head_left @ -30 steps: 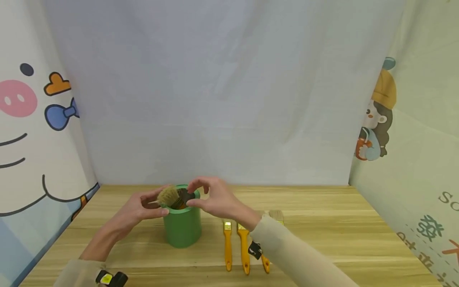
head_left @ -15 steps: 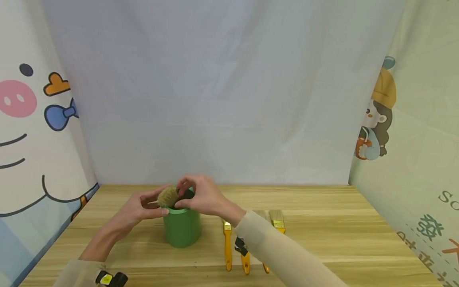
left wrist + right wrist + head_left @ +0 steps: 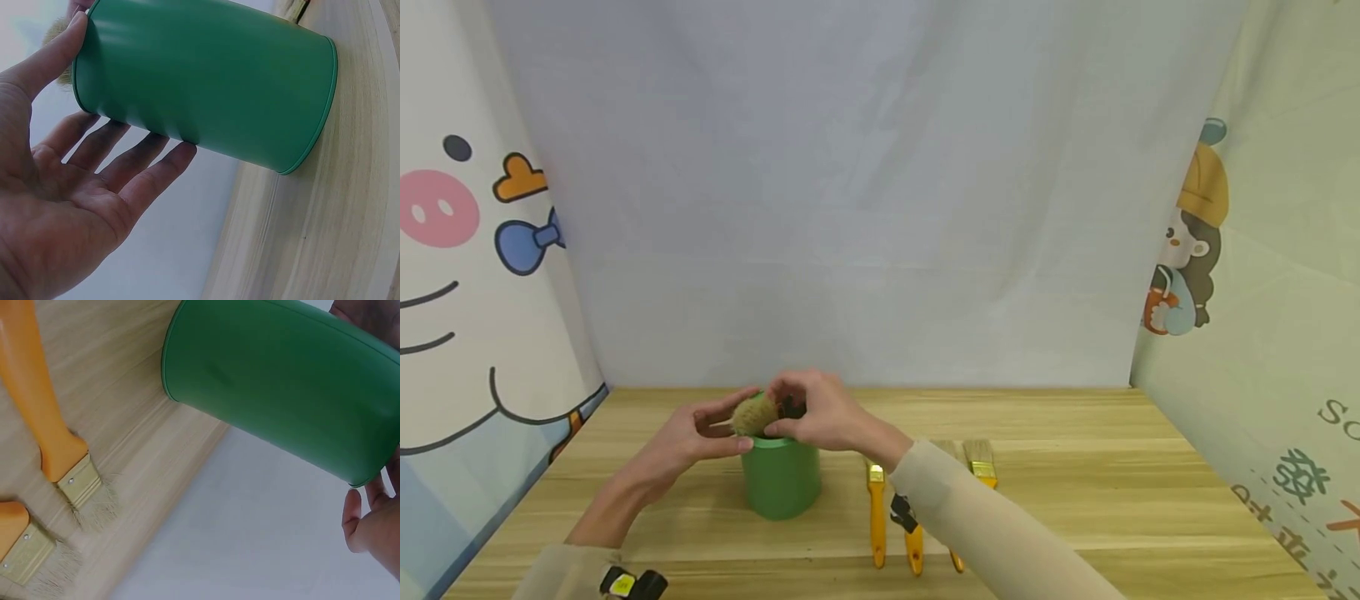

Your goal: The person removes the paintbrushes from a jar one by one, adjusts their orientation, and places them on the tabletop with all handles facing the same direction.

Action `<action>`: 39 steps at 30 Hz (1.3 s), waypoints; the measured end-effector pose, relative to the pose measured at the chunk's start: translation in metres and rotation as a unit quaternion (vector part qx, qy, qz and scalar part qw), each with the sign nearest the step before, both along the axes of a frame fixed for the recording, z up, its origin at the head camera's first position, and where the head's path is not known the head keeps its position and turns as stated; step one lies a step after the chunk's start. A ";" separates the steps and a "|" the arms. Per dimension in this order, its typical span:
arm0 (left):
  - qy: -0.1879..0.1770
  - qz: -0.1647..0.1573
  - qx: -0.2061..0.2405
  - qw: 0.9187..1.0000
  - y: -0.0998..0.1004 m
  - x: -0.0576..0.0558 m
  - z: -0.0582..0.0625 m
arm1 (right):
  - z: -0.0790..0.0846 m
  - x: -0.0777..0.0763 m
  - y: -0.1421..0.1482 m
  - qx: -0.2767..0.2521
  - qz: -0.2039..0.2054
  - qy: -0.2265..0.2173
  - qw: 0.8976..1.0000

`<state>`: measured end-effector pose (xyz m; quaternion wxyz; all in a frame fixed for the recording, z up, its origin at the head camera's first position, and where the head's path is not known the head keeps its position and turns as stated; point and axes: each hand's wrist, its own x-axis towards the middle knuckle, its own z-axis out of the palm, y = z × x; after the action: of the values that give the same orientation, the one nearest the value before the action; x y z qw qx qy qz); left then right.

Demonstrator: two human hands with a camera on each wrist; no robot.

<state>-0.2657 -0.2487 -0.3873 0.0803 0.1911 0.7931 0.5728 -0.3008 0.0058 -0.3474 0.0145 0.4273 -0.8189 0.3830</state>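
Note:
A green cylindrical pot (image 3: pixel 781 479) stands upright on the wooden table. My left hand (image 3: pixel 688 433) holds it at the left, thumb at the rim and fingers spread along its side, as the left wrist view shows. Pale bristles of a brush (image 3: pixel 754 415) stick out above the rim, leaning left. My right hand (image 3: pixel 823 412) reaches over the opening, thumb and fingers pinching at the brush just below its bristles. Behind the fingers a dark object (image 3: pixel 793 407) shows in the opening. Whatever is deeper inside the pot is hidden by its wall.
Several flat paintbrushes with orange handles (image 3: pixel 877 525) lie side by side right of the pot, bristles pointing away; my right forearm passes over some of them. A pale cloth (image 3: pixel 865 208) hangs behind the table, with printed cloths at both sides.
My right hand has moved left across the opening, from the dark object to the pale-bristled brush. The bristles have shifted slightly right. My left hand has stayed on the pot.

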 end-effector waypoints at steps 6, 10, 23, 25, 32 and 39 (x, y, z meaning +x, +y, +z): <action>-0.005 0.004 0.008 1.000 0.000 0.000 0.001 | 0.002 0.003 -0.004 0.008 0.018 0.009 1.000; -0.013 0.004 0.015 1.000 0.001 0.001 0.002 | 0.001 0.006 -0.006 -0.012 0.033 0.007 0.999; -0.008 -0.010 0.040 0.999 0.001 0.000 -0.001 | 0.006 0.005 -0.002 -0.135 0.004 -0.007 0.991; -0.009 -0.009 0.038 0.999 0.001 0.000 -0.002 | 0.003 0.003 0.000 -0.132 0.000 0.001 0.991; -0.009 -0.018 0.041 0.999 0.002 -0.001 -0.001 | -0.005 -0.003 0.008 -0.087 -0.012 0.079 0.993; -0.010 -0.008 0.031 0.999 0.000 -0.002 -0.002 | -0.007 -0.006 0.013 -0.050 -0.039 0.084 0.994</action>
<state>-0.2672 -0.2483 -0.3888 0.0866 0.1945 0.7726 0.5981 -0.3071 0.0183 -0.3545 0.1193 0.4244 -0.8105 0.3857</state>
